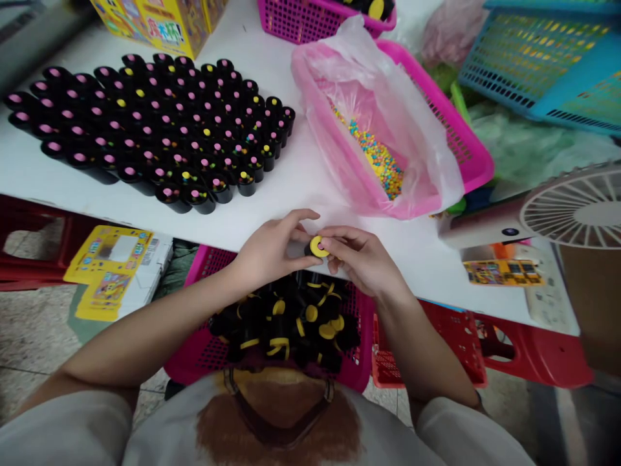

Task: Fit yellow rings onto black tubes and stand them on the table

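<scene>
Over the front edge of the table, both hands meet around a small black cup with a yellow end (319,246). My right hand (361,257) pinches its yellow end between thumb and fingers. My left hand (266,251) curls around the black side, thumb below and index finger raised; its other fingers are partly hidden. Directly beneath, a magenta basket (365,362) holds a heap of similar black cups with yellow ends (279,307). Many black cups (130,172) stand upright in rows at the left of the table, with pink or yellow pieces in their tops.
A pink basket (478,165) lined with a plastic bag holds colourful beads (378,158). A portable fan (572,207) lies at right, near a blue basket (514,65). Yellow boxes (160,26) stand at the back left. Red stools (538,353) sit under the table (272,220).
</scene>
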A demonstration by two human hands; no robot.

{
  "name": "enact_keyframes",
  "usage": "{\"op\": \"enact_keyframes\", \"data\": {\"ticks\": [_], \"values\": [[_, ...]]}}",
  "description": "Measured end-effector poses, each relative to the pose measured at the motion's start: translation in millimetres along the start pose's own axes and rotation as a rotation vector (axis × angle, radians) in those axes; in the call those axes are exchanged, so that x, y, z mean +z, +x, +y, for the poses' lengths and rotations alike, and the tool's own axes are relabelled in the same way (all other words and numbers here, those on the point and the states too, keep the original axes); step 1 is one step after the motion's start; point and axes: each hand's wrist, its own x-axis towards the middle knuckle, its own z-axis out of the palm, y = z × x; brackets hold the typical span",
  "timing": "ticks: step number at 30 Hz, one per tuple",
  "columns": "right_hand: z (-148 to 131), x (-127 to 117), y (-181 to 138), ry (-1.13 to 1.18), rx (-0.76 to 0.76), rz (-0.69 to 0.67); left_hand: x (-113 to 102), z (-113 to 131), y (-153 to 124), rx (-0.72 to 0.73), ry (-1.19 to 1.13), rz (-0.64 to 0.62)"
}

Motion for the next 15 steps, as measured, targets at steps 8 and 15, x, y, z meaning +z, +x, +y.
{"op": "enact_keyframes", "data": {"ticks": [8,15], "values": [[0,2,-2,-0.136,-0.059,-0.039,2,-2,0,-0.014,0.01,0.007],[-12,4,3,-0.134,-0.018,-0.116,1,-2,-1,-0.011,0.025,0.005]]}}
